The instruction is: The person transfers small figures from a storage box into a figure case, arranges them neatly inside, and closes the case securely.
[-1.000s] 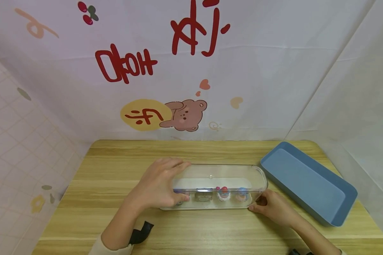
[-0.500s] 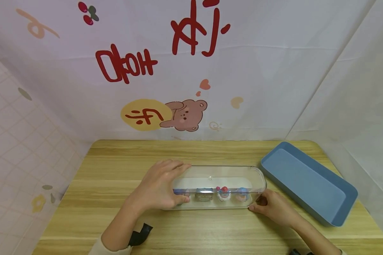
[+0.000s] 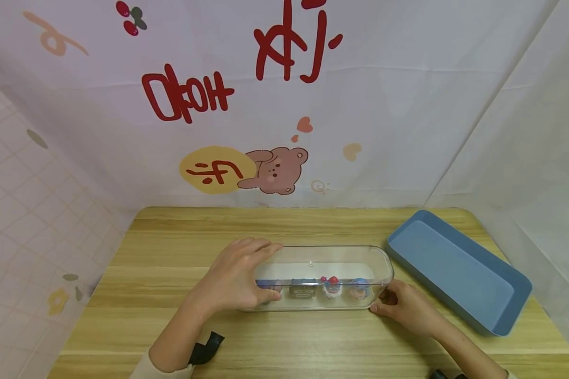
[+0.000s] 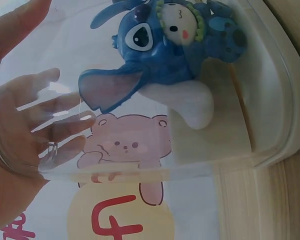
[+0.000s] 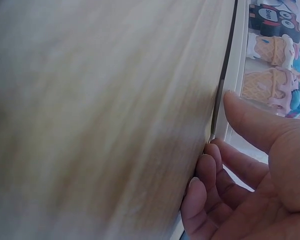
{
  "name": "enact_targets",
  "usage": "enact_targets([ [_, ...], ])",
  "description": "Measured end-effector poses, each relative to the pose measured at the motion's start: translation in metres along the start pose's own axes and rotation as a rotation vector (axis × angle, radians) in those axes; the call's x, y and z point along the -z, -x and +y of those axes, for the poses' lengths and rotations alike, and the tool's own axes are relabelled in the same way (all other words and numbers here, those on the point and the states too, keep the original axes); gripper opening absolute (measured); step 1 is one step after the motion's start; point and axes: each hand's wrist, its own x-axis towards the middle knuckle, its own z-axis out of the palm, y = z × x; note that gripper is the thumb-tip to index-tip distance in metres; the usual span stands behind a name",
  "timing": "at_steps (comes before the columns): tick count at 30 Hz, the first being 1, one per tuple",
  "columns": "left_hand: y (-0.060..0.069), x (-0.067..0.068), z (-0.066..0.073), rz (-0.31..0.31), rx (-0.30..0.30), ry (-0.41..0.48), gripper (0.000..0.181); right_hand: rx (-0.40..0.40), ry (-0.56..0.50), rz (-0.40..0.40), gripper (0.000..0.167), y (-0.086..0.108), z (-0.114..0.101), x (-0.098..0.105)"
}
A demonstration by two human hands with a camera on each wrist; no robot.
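Note:
A long display case with a clear cover (image 3: 346, 255) stands mid-table in the head view. My left hand (image 3: 234, 273) grips the cover over its left end, thumb on the near side and fingers over the back. At the right end, my right hand (image 3: 410, 310) pinches the pale base (image 5: 238, 45) between thumb and fingers. Through the clear wall show a blue big-eared figurine (image 4: 155, 45), a dark blocky figurine (image 3: 303, 289) and two ice-cream-cone figurines, one red-topped figurine (image 3: 333, 290) and one blue-topped figurine (image 3: 360, 289). My left hand partly hides the blue big-eared figurine in the head view.
A blue rectangular tray (image 3: 455, 273) lies at an angle on the right, close beside the case's right end. The wooden table (image 3: 180, 226) meets a white printed cloth (image 3: 384, 105) at the back. A black strap (image 3: 206, 350) hangs by my left wrist.
The cover's right end has shifted slightly left and its outline sits a little closer over the base. Both hands keep nearly the same place and grip.

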Motion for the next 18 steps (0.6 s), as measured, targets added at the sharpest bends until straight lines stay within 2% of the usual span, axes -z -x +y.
enact_targets([
  [8,0.000,0.000,-0.002,-0.006,0.007,0.026,0.091,0.018,-0.006,0.009,0.025,0.000,0.001,0.002],
  [13,0.003,0.005,-0.004,-0.018,0.055,0.059,0.093,0.042,-0.060,-0.002,0.025,0.002,-0.001,0.006],
  [18,0.010,0.013,-0.006,-0.004,0.085,0.081,0.089,0.000,-0.051,0.007,0.020,0.007,-0.010,0.023],
])
